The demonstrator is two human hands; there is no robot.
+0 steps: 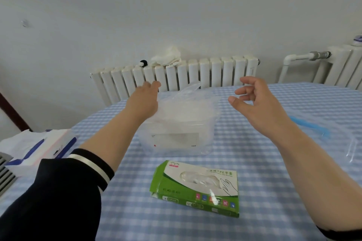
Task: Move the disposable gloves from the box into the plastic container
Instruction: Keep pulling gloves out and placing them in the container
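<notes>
Your left hand (pixel 146 97) is gripping filmy disposable gloves (pixel 183 101) over the clear plastic container (pixel 177 133) behind the green box (pixel 196 188), your right hand (pixel 254 97) hovering loosely open, empty; be tucking them fully inside.

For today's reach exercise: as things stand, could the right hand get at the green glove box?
Probably yes. The right hand hangs free holding nothing, and the green glove box lies uncovered on the table nearer the person, with nothing between them.

Left hand (pixel 144 100) holds gloves (pixel 182 103) over the plastic container (pixel 176 137); the right hand (pixel 256 96) hovers, fingers loose.
</notes>
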